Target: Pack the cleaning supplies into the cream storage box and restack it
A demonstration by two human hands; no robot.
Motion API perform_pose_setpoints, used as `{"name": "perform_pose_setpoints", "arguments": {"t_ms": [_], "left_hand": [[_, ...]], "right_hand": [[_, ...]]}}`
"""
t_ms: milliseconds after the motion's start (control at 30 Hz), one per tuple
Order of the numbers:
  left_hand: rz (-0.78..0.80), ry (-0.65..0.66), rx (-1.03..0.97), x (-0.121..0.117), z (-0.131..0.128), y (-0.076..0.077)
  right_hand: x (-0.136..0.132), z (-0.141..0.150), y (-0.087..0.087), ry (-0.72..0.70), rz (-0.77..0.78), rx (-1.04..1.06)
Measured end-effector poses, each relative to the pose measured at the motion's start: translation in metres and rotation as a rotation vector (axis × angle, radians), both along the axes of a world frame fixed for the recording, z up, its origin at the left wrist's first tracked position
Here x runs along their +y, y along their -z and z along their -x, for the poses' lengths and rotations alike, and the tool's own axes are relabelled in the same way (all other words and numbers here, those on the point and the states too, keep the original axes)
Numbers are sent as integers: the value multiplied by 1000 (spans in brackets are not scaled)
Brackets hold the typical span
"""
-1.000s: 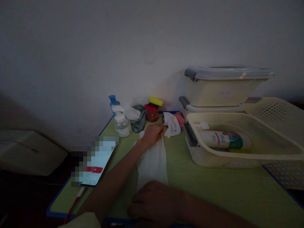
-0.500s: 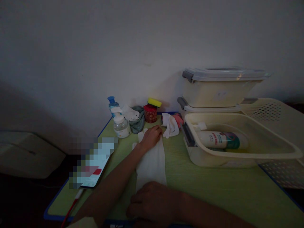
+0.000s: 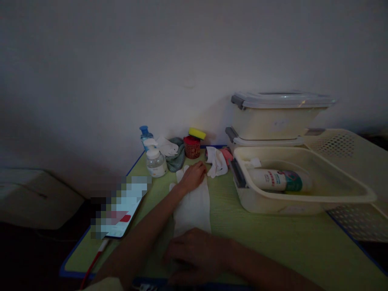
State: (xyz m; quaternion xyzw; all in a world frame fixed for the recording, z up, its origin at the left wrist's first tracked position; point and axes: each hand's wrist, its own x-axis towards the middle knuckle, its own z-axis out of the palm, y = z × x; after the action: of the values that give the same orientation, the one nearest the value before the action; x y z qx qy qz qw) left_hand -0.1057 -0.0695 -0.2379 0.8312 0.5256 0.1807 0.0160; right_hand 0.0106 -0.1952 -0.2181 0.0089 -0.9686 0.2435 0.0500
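A long white cloth piece [image 3: 194, 214] lies flat on the green table, with a small flap jutting out on its left side. My left hand [image 3: 194, 176] rests across its far end, palm down, fingers stretched and slightly bent over the fabric. Over the near end is my right hand [image 3: 197, 250], its fingers apart from the thumb and pointing left. That hand is dark and a little blurred, and it hides the cloth's near edge. Just beyond my left hand lies a crumpled white and pink cloth [image 3: 216, 161].
At the back stand a pump bottle [image 3: 156, 163], a blue-capped bottle [image 3: 144, 133], a grey cloth [image 3: 176, 155] and a red basket [image 3: 192, 147] topped by a yellow sponge [image 3: 197, 133]. A phone [image 3: 127, 206] lies left. An open bin [image 3: 291, 202] holding a bottle [image 3: 274, 180] and stacked lidded boxes [image 3: 273, 123] stand right.
The view has shifted slightly. My right hand's thumb and fingers look more spread than before. The left hand stays on the cloth's far end.
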Motion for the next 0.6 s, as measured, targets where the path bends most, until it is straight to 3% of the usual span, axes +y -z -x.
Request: {"name": "perform_pose_setpoints", "arguments": {"t_ms": [167,367,500,600], "left_hand": [[0,-8,12,-3,-1,-2],[32,7,-91,0,1,-13],[30,-31,-157,3,28,-36],[146,-123,-67,1,55,-47]], "right_hand": [[4,-2,-6,78,-17,164],[15,-6,-5,287,-366,92],[18,-7,-6,365,-468,8],[17,-6,-9,410,-460,-28]]}}
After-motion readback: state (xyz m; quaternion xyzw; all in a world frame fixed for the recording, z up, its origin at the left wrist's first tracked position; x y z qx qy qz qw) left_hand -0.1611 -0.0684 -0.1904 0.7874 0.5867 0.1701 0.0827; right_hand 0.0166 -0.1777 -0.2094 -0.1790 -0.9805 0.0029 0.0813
